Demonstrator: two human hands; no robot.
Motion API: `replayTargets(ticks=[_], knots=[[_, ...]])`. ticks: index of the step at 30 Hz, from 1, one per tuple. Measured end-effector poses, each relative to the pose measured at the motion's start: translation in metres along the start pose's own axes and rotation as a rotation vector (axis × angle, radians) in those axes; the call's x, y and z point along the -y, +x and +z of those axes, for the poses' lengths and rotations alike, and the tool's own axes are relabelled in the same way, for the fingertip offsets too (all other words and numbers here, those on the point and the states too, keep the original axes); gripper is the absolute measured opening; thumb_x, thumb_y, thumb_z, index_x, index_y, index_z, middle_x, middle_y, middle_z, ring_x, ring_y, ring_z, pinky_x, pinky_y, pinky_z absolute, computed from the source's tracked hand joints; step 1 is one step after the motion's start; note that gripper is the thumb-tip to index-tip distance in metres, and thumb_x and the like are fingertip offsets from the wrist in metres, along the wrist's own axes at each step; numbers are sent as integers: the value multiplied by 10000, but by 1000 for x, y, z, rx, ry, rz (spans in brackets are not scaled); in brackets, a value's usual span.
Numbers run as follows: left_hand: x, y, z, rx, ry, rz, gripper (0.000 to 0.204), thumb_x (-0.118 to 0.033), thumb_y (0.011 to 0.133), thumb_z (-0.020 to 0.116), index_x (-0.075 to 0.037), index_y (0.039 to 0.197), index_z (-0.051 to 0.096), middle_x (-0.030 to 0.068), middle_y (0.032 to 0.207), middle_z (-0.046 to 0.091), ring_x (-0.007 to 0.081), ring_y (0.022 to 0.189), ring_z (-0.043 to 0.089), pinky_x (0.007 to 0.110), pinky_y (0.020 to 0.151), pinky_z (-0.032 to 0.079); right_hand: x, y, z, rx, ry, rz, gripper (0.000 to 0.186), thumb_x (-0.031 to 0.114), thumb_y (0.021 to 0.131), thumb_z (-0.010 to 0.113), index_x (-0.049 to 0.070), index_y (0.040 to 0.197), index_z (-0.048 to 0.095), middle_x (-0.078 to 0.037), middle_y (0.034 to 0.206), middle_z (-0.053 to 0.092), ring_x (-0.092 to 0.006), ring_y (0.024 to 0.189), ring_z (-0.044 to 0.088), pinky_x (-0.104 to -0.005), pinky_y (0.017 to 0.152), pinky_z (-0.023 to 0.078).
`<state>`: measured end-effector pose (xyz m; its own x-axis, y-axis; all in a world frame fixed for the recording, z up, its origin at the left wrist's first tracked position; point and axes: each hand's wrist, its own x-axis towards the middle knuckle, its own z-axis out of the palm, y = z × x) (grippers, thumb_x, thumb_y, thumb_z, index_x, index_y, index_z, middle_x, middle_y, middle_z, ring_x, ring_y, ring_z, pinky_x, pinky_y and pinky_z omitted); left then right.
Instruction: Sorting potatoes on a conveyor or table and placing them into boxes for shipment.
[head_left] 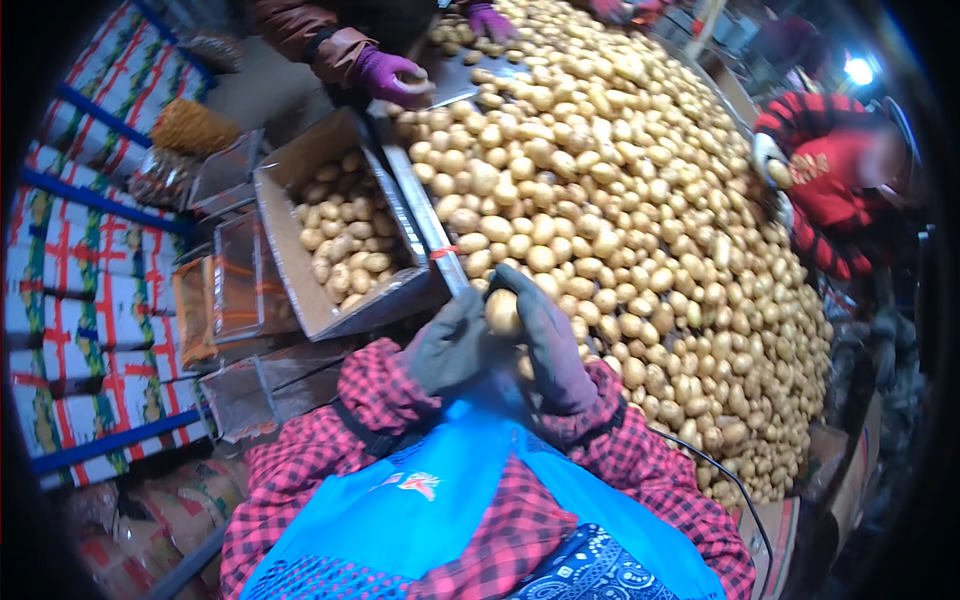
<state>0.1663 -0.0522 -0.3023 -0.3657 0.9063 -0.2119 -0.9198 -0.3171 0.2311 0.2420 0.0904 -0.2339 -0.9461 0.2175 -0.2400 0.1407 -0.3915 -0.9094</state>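
A round yellow potato [503, 313] sits between my two gloved hands, above the near edge of a large potato heap [600, 200]. My right hand [552, 345], in a grey glove with a pinkish back, curls its fingers over the top and side of this potato. Close against it on the left is my left hand [447, 345], in a dark grey glove. Its fingers are pressed together and bent inward, and what they may hold is hidden. Left of my hands stands an open cardboard box [300, 290] partly filled with potatoes.
A metal rail [425, 205] runs between box and heap. Another person's purple-gloved hand [395, 78] works at the far left of the heap; a person in red and black [835, 180] stands right. Stacked printed cartons [80, 330] line the left. A dark cable [715, 462] hangs near my right arm.
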Motion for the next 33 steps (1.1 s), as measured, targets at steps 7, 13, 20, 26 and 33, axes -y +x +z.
replayTargets(ticks=[7,13,20,26,33], knots=[[-10,-21,-11,-214,327,98,419,-327,1039,455,-63,1359,517,130,1153,650,210,939,660,347,824,540,-22,-6,-15,-34,-767,-484,534,189,897,599,-35,1370,493,-219,1401,500,-341,1330,454,-417,1124,339],[-106,-86,-44,-506,186,544,428,-347,973,588,-76,1304,577,92,1035,661,218,844,689,286,697,588,-41,-25,-41,-178,-511,-105,426,95,928,555,-30,1335,530,-188,1326,568,-265,1247,529,-368,1070,412],[-275,-195,-103,-905,645,1240,439,-297,1005,549,-12,1337,510,132,1184,622,191,1005,629,303,809,552,-45,-40,-52,-206,-779,-163,414,186,915,572,-26,1270,592,-189,1230,644,-305,1194,578,-387,1052,423],[-234,-116,-124,-972,1848,1072,510,-197,998,556,32,1432,417,172,1391,506,306,1231,535,399,1036,425,-51,-99,-125,-540,-1183,-378,463,229,858,670,7,1256,585,-214,1254,595,-379,1179,553,-454,1039,431],[-120,60,-71,-422,1816,570,503,-127,970,574,24,1427,428,174,1409,484,270,1307,458,380,1087,377,-43,-315,-222,-1598,-1478,-173,435,144,917,637,-4,1314,539,-188,1260,562,-353,1170,537,-425,1013,438]])
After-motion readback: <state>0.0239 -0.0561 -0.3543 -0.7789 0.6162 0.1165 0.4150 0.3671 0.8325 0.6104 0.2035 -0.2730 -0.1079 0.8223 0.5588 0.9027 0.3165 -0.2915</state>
